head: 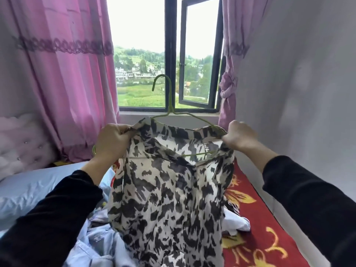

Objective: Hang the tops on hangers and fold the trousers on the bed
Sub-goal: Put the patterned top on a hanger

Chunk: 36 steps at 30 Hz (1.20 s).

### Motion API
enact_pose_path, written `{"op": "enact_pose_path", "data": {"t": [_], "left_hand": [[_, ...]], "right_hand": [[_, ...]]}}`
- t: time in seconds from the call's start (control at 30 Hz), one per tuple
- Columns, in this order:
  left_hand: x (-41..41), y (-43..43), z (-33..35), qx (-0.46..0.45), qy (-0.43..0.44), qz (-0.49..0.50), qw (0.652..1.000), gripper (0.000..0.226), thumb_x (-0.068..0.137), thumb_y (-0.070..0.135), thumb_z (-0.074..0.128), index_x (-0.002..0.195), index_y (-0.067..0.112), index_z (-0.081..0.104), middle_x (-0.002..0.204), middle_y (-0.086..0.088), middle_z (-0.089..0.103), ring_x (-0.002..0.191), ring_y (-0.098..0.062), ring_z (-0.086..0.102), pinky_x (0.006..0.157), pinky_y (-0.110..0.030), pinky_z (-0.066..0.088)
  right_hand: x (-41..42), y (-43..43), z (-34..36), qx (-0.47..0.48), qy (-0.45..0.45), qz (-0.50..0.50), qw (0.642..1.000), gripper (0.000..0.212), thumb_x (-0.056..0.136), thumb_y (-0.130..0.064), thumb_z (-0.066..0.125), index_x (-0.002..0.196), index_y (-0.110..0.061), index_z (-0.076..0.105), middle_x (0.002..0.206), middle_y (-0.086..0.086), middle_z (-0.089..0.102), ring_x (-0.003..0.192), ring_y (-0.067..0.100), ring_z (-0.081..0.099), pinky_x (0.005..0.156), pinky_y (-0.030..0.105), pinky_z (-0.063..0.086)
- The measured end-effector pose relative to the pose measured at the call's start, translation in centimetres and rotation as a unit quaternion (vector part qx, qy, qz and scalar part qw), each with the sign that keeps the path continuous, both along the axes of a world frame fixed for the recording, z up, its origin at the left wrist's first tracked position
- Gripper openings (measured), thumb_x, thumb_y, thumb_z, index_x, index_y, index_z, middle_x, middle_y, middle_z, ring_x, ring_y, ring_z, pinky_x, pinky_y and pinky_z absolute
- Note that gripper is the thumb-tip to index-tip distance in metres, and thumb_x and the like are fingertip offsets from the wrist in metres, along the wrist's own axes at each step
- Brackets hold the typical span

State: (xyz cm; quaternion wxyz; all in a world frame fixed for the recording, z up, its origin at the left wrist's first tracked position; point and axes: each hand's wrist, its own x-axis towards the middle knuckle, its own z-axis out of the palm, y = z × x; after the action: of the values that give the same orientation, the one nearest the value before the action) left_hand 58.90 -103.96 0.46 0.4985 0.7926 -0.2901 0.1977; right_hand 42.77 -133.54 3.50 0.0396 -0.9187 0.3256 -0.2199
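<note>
A pink curtain (63,74) fills the ten o'clock part of the view, and below it, at nine o'clock, is a tufted pale headboard (23,143) above a light blue pillow (28,187). At seven o'clock a heap of pale denim garments (96,241) lies on the bed.

The left hand (112,140), in a black sleeve, has its fingers curled tight round the left shoulder of a black-and-white patterned top (167,199). The top is held up at the centre of the view, above the bed, and its hem hangs toward six o'clock.

A green wire hanger (169,101) sits in the neck opening with its hook upright toward twelve o'clock, in front of the open window (170,54). The hanger's lower bar shows inside the collar.

The right hand (239,136) pinches the right shoulder of the top where the hanger's arm ends. At five o'clock is a red floral blanket (256,228), and at two o'clock a tied-back curtain (229,85).
</note>
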Motion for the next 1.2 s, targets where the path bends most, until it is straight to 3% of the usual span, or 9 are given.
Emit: {"op": "enact_pose_path", "data": {"t": [0.13, 0.27, 0.5, 0.6, 0.67, 0.73, 0.9, 1.1, 1.2], "left_hand": [[-0.3, 0.5, 0.1, 0.016, -0.021, 0.023, 0.999, 0.019, 0.084, 0.045, 0.069, 0.094, 0.032, 0.077, 0.049, 0.010, 0.064, 0.036, -0.004, 0.047, 0.042, -0.022, 0.036], [-1.0, 0.8, 0.0, 0.030, -0.023, 0.028, 0.999, 0.019, 0.084, 0.048, 0.068, 0.094, 0.034, 0.076, 0.049, 0.013, 0.063, 0.035, -0.003, 0.046, 0.041, -0.021, 0.032], [-3.9, 4.2, 1.8, -0.023, -0.018, 0.009, 1.000, 0.009, 0.080, 0.037, 0.074, 0.072, 0.041, 0.072, 0.060, -0.005, 0.068, 0.047, -0.008, 0.051, 0.051, -0.025, 0.042], [-6.1, 6.1, 2.8, -0.041, -0.020, 0.022, 0.999, 0.008, 0.080, 0.033, 0.075, 0.073, 0.032, 0.074, 0.060, 0.002, 0.069, 0.044, -0.001, 0.051, 0.044, -0.012, 0.039], [-7.7, 7.0, 3.4, -0.048, -0.016, 0.036, 0.998, 0.009, 0.080, 0.031, 0.076, 0.080, 0.022, 0.078, 0.058, 0.007, 0.069, 0.046, 0.001, 0.054, 0.049, -0.013, 0.044], [-9.2, 7.7, 3.8, -0.047, -0.020, 0.047, 0.998, 0.010, 0.080, 0.028, 0.076, 0.083, 0.018, 0.078, 0.055, 0.013, 0.067, 0.042, 0.003, 0.054, 0.048, -0.010, 0.042], [-13.1, 9.7, 4.3, -0.051, -0.028, 0.072, 0.996, 0.005, 0.076, 0.027, 0.079, 0.079, 0.028, 0.075, 0.052, 0.025, 0.063, 0.045, 0.008, 0.055, 0.045, -0.004, 0.037], [-17.8, 11.1, 4.0, -0.058, -0.017, 0.111, 0.992, 0.020, 0.074, 0.025, 0.081, 0.092, 0.018, 0.076, 0.062, 0.009, 0.066, 0.040, 0.010, 0.050, 0.044, -0.001, 0.034], [-19.7, 11.4, 3.6, -0.059, -0.008, 0.116, 0.992, 0.022, 0.075, 0.020, 0.080, 0.095, 0.011, 0.076, 0.062, 0.008, 0.065, 0.039, 0.010, 0.049, 0.045, -0.001, 0.034]], "right_hand": [[0.9, 2.1, -0.6, 0.145, -0.066, 0.098, 0.982, 0.016, 0.086, -0.017, 0.059, 0.076, -0.005, 0.062, 0.068, 0.001, 0.064, 0.059, 0.013, 0.060, 0.055, 0.026, 0.049], [1.3, 6.2, 0.2, 0.269, -0.144, 0.257, 0.917, 0.016, 0.090, -0.015, 0.058, 0.078, -0.004, 0.060, 0.059, 0.001, 0.056, 0.041, 0.003, 0.052, 0.043, 0.018, 0.043], [-1.1, 8.8, 2.7, 0.276, -0.138, 0.388, 0.868, 0.016, 0.090, -0.020, 0.063, 0.080, -0.008, 0.063, 0.072, 0.002, 0.065, 0.057, 0.007, 0.060, 0.053, 0.019, 0.048], [-2.0, 8.2, 4.7, 0.135, -0.271, 0.293, 0.907, 0.011, 0.079, -0.013, 0.061, 0.090, -0.011, 0.063, 0.089, 0.001, 0.062, 0.084, 0.015, 0.058, 0.071, 0.021, 0.044], [-2.5, 7.7, 5.2, 0.040, -0.235, 0.226, 0.945, 0.030, 0.077, -0.007, 0.060, 0.107, -0.013, 0.060, 0.111, 0.002, 0.058, 0.108, 0.019, 0.052, 0.094, 0.033, 0.041], [-3.5, 7.3, 5.2, 0.087, -0.204, 0.236, 0.946, 0.030, 0.085, -0.012, 0.061, 0.115, -0.013, 0.063, 0.120, 0.003, 0.062, 0.117, 0.021, 0.053, 0.109, 0.047, 0.033], [-8.2, 6.1, 4.5, 0.177, -0.199, 0.360, 0.894, 0.025, 0.090, -0.023, 0.066, 0.109, -0.007, 0.073, 0.078, 0.004, 0.074, 0.051, 0.004, 0.060, 0.060, 0.024, 0.052], [-11.5, 7.0, 4.9, 0.239, -0.148, 0.401, 0.872, 0.024, 0.090, -0.033, 0.062, 0.092, -0.013, 0.076, 0.062, -0.001, 0.070, 0.047, 0.020, 0.060, 0.053, 0.034, 0.053], [-11.6, 8.6, 5.3, 0.214, -0.168, 0.417, 0.867, 0.019, 0.092, -0.032, 0.063, 0.101, -0.020, 0.074, 0.082, -0.001, 0.074, 0.080, 0.026, 0.068, 0.074, 0.021, 0.056]]}}
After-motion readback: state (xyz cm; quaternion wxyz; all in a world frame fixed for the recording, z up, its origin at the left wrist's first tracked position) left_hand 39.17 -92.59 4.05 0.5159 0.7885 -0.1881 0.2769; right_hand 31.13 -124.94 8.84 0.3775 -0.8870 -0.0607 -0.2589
